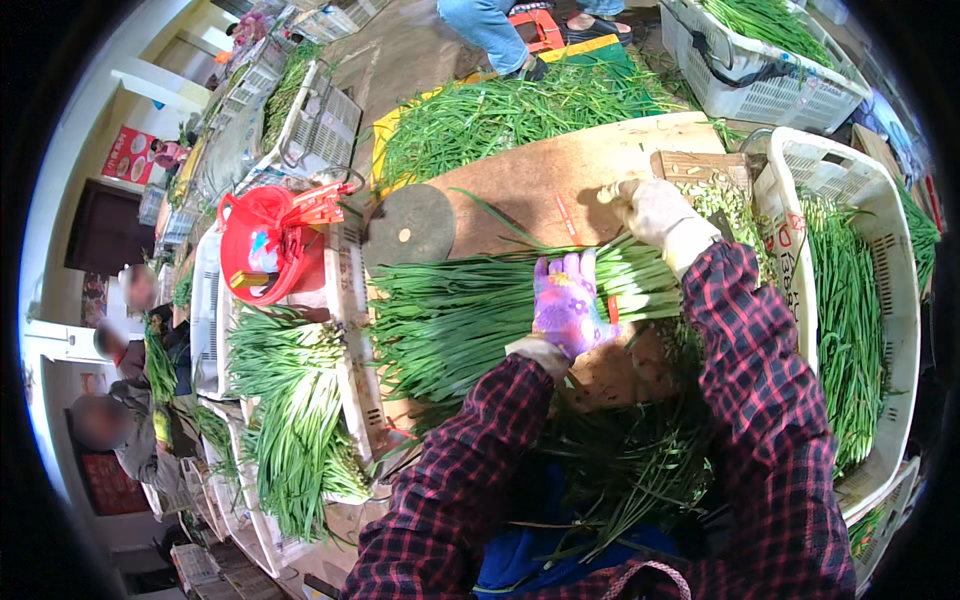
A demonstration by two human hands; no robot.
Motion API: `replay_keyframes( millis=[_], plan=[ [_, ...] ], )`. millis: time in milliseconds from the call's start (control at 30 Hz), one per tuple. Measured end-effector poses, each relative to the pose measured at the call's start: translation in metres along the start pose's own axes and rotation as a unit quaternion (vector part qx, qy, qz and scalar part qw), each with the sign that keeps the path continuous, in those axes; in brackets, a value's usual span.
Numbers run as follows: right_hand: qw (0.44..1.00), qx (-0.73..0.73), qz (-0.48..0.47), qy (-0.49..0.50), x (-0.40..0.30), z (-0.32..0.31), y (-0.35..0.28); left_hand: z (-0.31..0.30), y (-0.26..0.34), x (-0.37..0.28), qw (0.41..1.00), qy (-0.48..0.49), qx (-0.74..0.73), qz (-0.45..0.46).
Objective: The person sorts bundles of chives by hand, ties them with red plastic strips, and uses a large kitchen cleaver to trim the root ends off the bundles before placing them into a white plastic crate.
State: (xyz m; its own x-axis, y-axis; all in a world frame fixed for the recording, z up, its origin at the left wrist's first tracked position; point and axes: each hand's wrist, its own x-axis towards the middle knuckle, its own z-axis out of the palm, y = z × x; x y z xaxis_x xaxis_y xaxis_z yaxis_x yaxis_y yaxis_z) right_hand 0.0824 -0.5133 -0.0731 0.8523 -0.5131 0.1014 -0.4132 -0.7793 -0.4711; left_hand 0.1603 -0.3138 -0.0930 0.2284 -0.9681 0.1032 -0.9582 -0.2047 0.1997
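A thick bunch of garlic chives [457, 322] lies across the wooden board [495, 180], green leaves to the left and pale stems to the right. My left hand [566, 304], in a purple flowered glove, is laid over the bunch and holds it near the stems. A red tie band [613, 309] shows on the stems beside it. My right hand [649, 210], in a whitish glove, hovers past the far side of the stems with its fingers bent; whether anything is pinched in them is unclear. Another red tie strip [566, 217] lies between the hands on the board.
A dark round disc [411, 229] sits at the board's left. A red bucket [279, 289] with red strips stands beyond it. Chives fill the white crate [791, 247] at right; more chives [300, 420] lie at left. Loose leaves [510, 112] cover a mat near a seated person [484, 30].
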Motion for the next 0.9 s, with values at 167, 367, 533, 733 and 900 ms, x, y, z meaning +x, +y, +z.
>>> replay_keyframes(
  millis=[167, 367, 533, 733, 900],
  plan=[
    [0.983, -0.007, -0.036, -0.182, -0.004, 0.012, 0.016, -0.012, 0.008, 0.002, 0.997, -0.065, 0.021, -0.024],
    [0.981, -0.079, -0.165, -0.071, -0.027, -0.006, 0.004, -0.011, 0.004, -0.002, 0.998, -0.049, 0.028, -0.027],
    [0.984, -0.058, -0.118, -0.122, -0.044, -0.013, 0.011, -0.010, 0.003, 0.002, 0.999, -0.038, -0.010, -0.012],
    [0.987, -0.056, -0.039, -0.144, 0.011, -0.022, -0.011, -0.017, -0.012, 0.017, 0.993, -0.103, -0.047, -0.022],
    [0.993, -0.041, 0.041, -0.105, 0.064, 0.027, -0.004, -0.010, -0.006, 0.038, 0.987, -0.157, 0.025, 0.012]
  ],
)
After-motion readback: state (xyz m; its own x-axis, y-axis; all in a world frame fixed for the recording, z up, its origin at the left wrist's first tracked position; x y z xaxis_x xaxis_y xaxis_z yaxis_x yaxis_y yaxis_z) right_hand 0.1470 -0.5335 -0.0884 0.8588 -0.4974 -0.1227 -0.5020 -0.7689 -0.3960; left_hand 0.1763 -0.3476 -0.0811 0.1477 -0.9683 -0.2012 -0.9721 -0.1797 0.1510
